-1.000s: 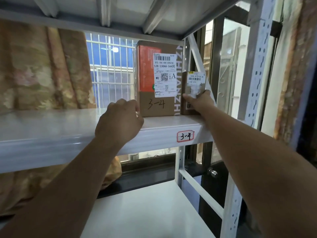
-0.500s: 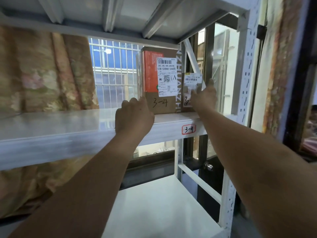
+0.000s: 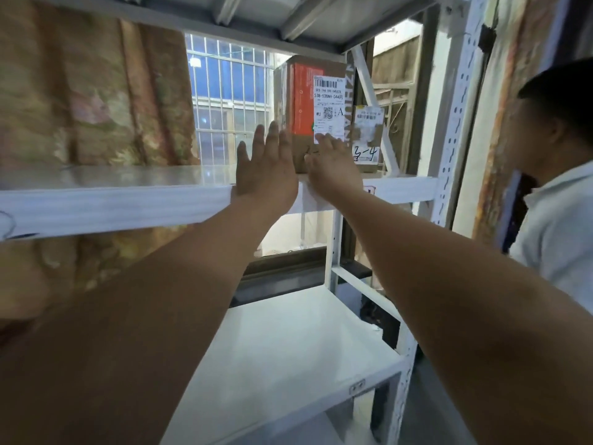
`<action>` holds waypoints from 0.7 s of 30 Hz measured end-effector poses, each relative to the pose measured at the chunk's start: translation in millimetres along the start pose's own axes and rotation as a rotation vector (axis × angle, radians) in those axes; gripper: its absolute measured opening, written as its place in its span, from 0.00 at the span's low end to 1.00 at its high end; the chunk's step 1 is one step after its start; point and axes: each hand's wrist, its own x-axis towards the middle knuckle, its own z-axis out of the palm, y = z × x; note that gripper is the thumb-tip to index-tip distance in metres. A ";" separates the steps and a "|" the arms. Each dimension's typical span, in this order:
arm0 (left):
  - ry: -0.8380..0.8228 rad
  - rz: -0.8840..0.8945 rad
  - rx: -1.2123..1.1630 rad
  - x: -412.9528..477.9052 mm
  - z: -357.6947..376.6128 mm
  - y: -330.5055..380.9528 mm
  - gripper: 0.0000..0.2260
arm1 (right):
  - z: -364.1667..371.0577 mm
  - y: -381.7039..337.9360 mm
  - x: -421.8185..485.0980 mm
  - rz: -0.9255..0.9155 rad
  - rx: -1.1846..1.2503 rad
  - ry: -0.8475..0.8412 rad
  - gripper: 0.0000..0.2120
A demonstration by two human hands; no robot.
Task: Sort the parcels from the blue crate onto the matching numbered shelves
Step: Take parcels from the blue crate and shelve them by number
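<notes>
Here, both hands are spread flat with fingers straight and hold nothing. The left hand [image 3: 266,168] is raised just left of the tall parcel [image 3: 301,101]; the right hand [image 3: 330,163] lies across its lower front, contact unclear. The tall parcel stands upright at the right end of the shelf [image 3: 128,203], with the small parcel [image 3: 367,136], marked 3-4, just beside it. A careless brush could topple the tall one onto its neighbour, or nudge either off the end. A second person [image 3: 558,194] stands close by.
</notes>
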 end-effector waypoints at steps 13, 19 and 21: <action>0.078 -0.278 0.311 -90.2 -51.6 -92.5 0.32 | 13.7 -126.0 -46.5 -0.381 0.184 -0.101 0.27; -0.116 -0.507 0.421 -174.0 -67.2 -102.0 0.31 | 19.1 -156.9 -118.3 -0.637 0.270 -0.191 0.26; -0.203 -0.556 0.485 -206.9 -76.5 -103.0 0.32 | 24.8 -167.2 -149.0 -0.663 0.332 -0.209 0.27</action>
